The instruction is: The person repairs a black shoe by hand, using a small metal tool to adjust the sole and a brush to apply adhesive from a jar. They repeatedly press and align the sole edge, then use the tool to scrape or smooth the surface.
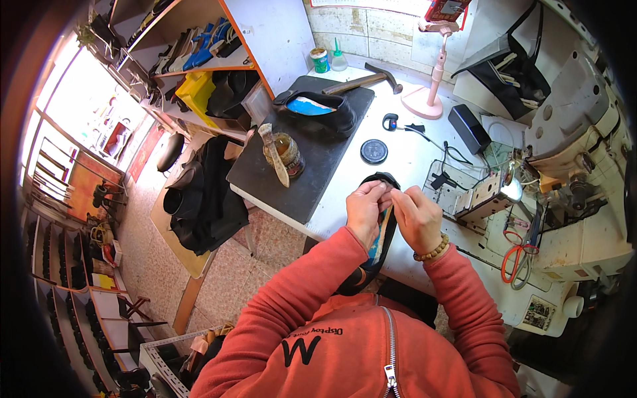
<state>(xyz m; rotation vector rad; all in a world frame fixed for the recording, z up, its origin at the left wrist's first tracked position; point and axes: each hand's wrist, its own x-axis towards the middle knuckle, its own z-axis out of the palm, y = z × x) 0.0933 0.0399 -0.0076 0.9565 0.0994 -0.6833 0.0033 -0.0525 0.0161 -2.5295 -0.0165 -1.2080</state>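
A black shoe (380, 250) with a blue patterned insole is between my hands, over the near edge of the white table. My left hand (365, 212) is closed on the shoe's upper rim, thumb and fingertips pinched together. Beside it my right hand (419, 215), a beaded bracelet at the wrist, is curled closed with its fingertips at the same rim. Anything small between the fingertips is hidden. The matching black shoe (318, 113) lies on a dark mat (332, 162), near a glass jar (290, 154) with a glue-smeared flat stick (273, 156) leaning across it.
A hammer (358, 83) lies at the mat's far end. A round black lid (373, 151), a pink stand (424, 103) and a black adapter (468, 128) with cables are on the table. To the right are a sewing machine (577, 172) and red-handled scissors (514, 255). Shoe shelves (206, 66) stand left.
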